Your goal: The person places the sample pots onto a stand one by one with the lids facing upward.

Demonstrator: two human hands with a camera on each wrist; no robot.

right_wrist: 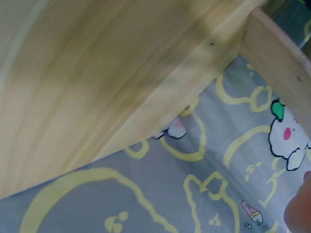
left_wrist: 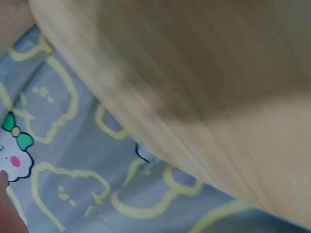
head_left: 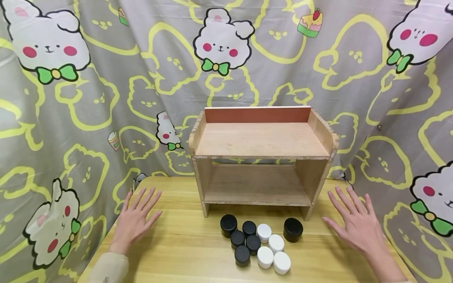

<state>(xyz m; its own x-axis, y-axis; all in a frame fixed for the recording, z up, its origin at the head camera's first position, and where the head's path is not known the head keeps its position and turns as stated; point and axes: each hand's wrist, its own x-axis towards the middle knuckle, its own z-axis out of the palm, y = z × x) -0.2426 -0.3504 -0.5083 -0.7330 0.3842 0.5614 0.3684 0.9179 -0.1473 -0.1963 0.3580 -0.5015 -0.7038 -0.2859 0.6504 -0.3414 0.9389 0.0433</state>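
My left hand (head_left: 136, 218) lies flat on the wooden table (head_left: 184, 251), fingers spread, left of a small two-tier wooden shelf (head_left: 261, 157). On the other side my right hand (head_left: 352, 222) rests flat the same way. Between the hands, in front of the shelf, sits a cluster of small round jars: several black ones (head_left: 244, 239) and several white ones (head_left: 272, 251), plus one larger black jar (head_left: 293, 229) apart to the right. Neither hand touches a jar. The wrist views show only blurred table surface (left_wrist: 218, 87) and cartoon cloth (right_wrist: 160, 194).
A grey cloth printed with yellow outlines and white bunnies (head_left: 223, 43) hangs behind and around the table. Both shelf tiers hold nothing. The table's left edge (head_left: 106, 236) runs just beside my left hand.
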